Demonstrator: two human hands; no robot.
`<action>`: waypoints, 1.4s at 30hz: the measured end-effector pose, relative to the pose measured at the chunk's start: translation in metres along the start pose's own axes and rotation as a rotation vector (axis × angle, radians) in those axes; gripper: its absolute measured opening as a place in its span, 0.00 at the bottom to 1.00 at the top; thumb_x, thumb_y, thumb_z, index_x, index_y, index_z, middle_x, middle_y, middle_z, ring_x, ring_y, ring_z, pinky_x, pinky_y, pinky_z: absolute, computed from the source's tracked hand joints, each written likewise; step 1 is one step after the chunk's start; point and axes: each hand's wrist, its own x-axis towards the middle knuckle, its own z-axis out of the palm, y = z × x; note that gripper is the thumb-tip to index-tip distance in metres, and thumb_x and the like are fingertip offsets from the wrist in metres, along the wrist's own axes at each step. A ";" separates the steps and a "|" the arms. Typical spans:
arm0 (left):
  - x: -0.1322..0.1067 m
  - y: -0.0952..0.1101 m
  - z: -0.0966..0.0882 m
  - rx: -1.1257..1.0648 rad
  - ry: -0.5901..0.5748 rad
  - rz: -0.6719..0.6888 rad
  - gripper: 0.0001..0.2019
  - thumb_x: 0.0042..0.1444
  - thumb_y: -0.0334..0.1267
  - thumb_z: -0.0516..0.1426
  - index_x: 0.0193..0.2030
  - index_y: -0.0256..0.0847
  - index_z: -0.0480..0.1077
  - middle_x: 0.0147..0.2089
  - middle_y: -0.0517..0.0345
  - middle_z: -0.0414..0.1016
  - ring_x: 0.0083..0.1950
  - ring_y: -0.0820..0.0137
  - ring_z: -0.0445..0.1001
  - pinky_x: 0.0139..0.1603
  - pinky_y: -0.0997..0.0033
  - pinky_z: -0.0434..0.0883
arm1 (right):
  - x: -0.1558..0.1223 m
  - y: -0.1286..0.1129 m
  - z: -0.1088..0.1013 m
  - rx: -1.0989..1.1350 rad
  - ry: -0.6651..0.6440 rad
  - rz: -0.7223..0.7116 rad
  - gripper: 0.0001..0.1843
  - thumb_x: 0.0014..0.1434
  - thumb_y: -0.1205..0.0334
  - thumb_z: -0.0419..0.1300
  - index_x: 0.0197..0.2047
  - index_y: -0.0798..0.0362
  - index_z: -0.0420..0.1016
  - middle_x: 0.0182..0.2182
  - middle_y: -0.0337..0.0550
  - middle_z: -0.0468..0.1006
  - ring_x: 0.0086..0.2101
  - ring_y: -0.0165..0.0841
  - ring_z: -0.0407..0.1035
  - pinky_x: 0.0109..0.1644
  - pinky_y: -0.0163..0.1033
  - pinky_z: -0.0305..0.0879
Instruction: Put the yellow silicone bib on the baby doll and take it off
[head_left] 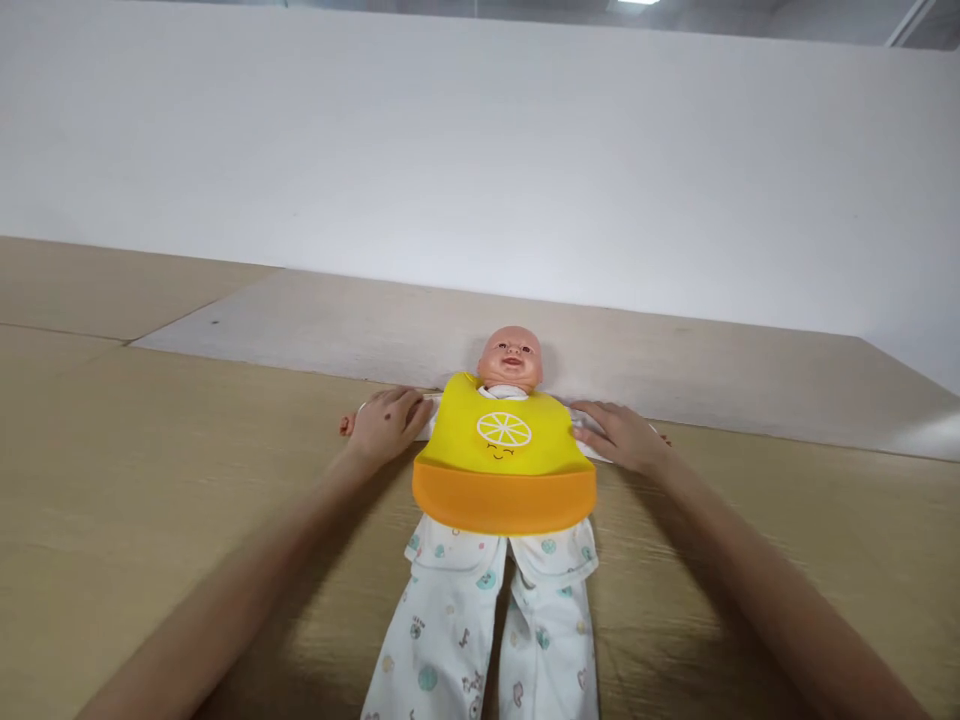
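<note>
A baby doll (510, 352) lies on its back with its head away from me and its arms stretched out sideways. Over its chest sits a yellow bib (457, 430) with a white citrus slice print and an orange catch pocket (504, 500). White patterned clothes (442, 620) cover its body and legs. My left hand (390, 422) rests on the doll's outstretched arm at the left, fingers extended and lying flat. On the opposite arm lies my right hand (621, 436), its fingers spread and the tips close to the bib's edge. Both doll hands peek out beyond mine.
Beneath the doll is a wood-toned surface (150, 520) with a paler panel (315, 315) at the back. A white wall (480, 150) rises behind it. Along the top edge, a ceiling light (636, 3) shows.
</note>
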 end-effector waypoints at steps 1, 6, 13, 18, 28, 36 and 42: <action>-0.008 -0.002 -0.002 0.090 0.004 0.022 0.15 0.61 0.45 0.48 0.39 0.40 0.73 0.41 0.45 0.77 0.45 0.59 0.73 0.51 0.60 0.64 | -0.008 0.003 0.002 -0.029 0.007 -0.020 0.30 0.66 0.42 0.45 0.63 0.51 0.62 0.56 0.48 0.70 0.52 0.40 0.66 0.54 0.41 0.60; -0.034 -0.017 -0.001 0.317 0.055 0.116 0.25 0.60 0.55 0.50 0.52 0.37 0.70 0.47 0.45 0.77 0.48 0.55 0.73 0.54 0.56 0.64 | -0.025 0.014 0.021 -0.167 0.158 0.075 0.26 0.65 0.45 0.50 0.57 0.55 0.69 0.52 0.49 0.73 0.50 0.42 0.68 0.54 0.45 0.63; -0.057 0.000 -0.005 0.387 0.230 0.147 0.24 0.58 0.46 0.55 0.58 0.36 0.66 0.56 0.40 0.71 0.57 0.51 0.68 0.57 0.51 0.63 | -0.055 -0.011 0.027 -0.338 0.410 0.152 0.20 0.65 0.55 0.53 0.56 0.57 0.70 0.48 0.51 0.75 0.46 0.43 0.68 0.50 0.48 0.64; -0.064 0.032 -0.011 0.175 0.248 0.451 0.19 0.57 0.37 0.55 0.55 0.41 0.70 0.57 0.43 0.70 0.58 0.56 0.66 0.58 0.54 0.66 | -0.073 -0.055 0.025 -0.291 0.506 -0.162 0.27 0.61 0.57 0.58 0.62 0.54 0.64 0.58 0.55 0.64 0.56 0.47 0.59 0.57 0.53 0.61; -0.066 0.046 -0.016 -0.168 0.300 0.510 0.15 0.53 0.29 0.52 0.46 0.39 0.73 0.47 0.50 0.77 0.51 0.63 0.72 0.55 0.59 0.70 | -0.078 -0.074 0.027 -0.016 0.630 -0.319 0.24 0.59 0.69 0.55 0.59 0.53 0.63 0.54 0.51 0.68 0.55 0.40 0.62 0.59 0.51 0.63; -0.066 0.001 -0.003 -0.014 0.301 0.060 0.13 0.49 0.25 0.48 0.31 0.39 0.72 0.33 0.55 0.78 0.38 0.67 0.73 0.42 0.67 0.65 | -0.094 -0.057 0.042 0.006 0.761 -0.133 0.22 0.55 0.74 0.50 0.55 0.58 0.62 0.50 0.54 0.68 0.52 0.38 0.63 0.55 0.46 0.65; -0.066 0.015 -0.005 -0.011 -0.065 -0.118 0.12 0.46 0.27 0.47 0.22 0.40 0.71 0.23 0.58 0.74 0.27 0.70 0.69 0.33 0.71 0.61 | -0.118 -0.023 0.041 0.132 0.617 0.023 0.05 0.58 0.71 0.51 0.35 0.55 0.67 0.30 0.40 0.71 0.28 0.26 0.64 0.31 0.30 0.62</action>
